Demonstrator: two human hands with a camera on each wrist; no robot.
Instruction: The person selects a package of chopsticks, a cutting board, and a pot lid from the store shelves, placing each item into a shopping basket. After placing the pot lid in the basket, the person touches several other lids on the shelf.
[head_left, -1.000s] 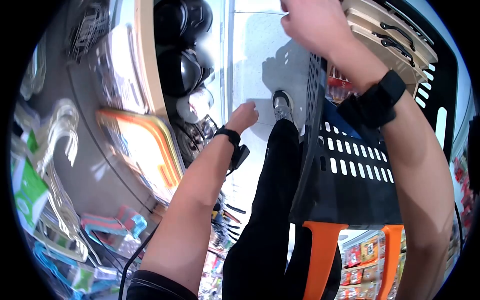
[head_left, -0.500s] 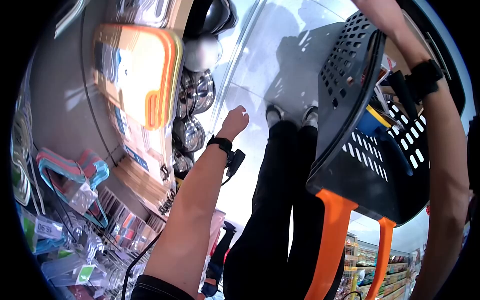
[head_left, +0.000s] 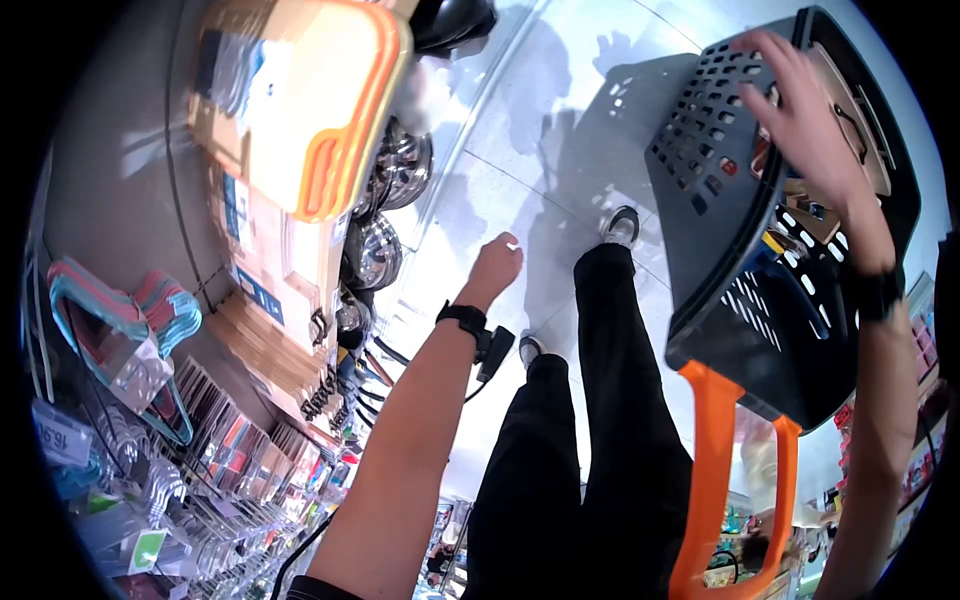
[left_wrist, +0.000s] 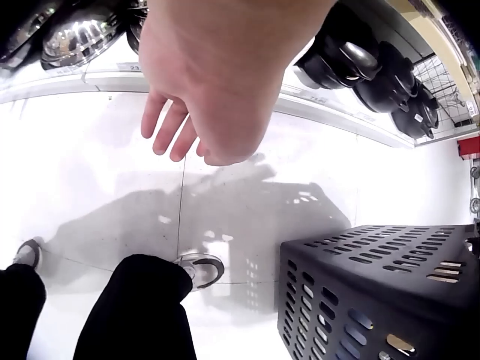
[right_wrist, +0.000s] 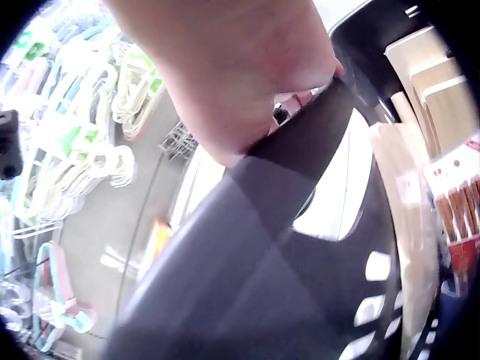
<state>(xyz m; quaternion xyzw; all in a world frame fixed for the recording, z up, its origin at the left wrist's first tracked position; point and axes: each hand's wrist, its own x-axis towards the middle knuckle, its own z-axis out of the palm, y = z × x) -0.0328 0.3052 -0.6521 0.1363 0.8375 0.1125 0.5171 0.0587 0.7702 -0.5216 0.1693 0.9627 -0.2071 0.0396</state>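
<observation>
In the head view, my right hand (head_left: pixel 810 130) lies across the top edge of a dark perforated basket (head_left: pixel 700 150), fingers extended and spread. The right wrist view shows this hand (right_wrist: pixel 232 82) against the rim of the basket (right_wrist: pixel 225 262), its fingertips hidden. Inside are light wooden pieces (right_wrist: pixel 442 105) and a card pack with brown sticks (right_wrist: pixel 461 210). My left hand (head_left: pixel 495 268) hangs over the floor, holding nothing; its fingers look relaxed in the left wrist view, where the hand (left_wrist: pixel 214 97) is apart from the basket (left_wrist: pixel 360 285).
An orange handle (head_left: pixel 710 470) extends from the basket's near end. Along the left run cutting boards (head_left: pixel 300 100), metal bowls (head_left: pixel 375 250) and hangers (head_left: pixel 120 310). Black pots (left_wrist: pixel 345 52) sit on a low shelf at the upper right of the left wrist view. Two shoes stand on the pale floor.
The view has moved along the shelves. My right hand, partly cut off at the top before, is lower in view with its fingers spread. The left hand still hangs, slightly further right; the feet have stepped.
</observation>
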